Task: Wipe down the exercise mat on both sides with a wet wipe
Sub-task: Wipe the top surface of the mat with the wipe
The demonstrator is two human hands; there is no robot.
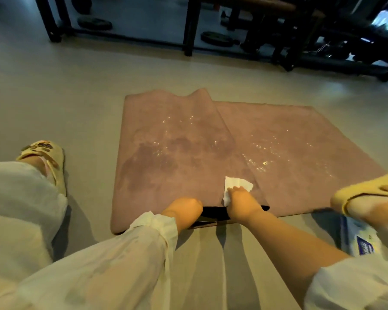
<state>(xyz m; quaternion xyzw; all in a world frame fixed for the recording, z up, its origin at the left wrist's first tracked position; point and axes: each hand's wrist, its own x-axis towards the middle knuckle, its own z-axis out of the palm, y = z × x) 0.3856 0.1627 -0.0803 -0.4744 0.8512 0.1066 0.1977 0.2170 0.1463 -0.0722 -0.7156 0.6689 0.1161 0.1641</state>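
On the grey floor [81, 104] lies the mauve exercise mat [179, 153], folded over itself, its long axis hard to judge — the near right corner is hidden behind a yellow slipper [358, 193]. The left hand [184, 209] curls round the near edge, fingers hidden beneath; the right hand [242, 202] grips a white wet wipe [235, 186] against the mat. Wet patches glisten; dark gym frames [190, 25] stand behind.

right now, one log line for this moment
step: wiping mat | right hand: presses wet wipe | left hand: grips near edge
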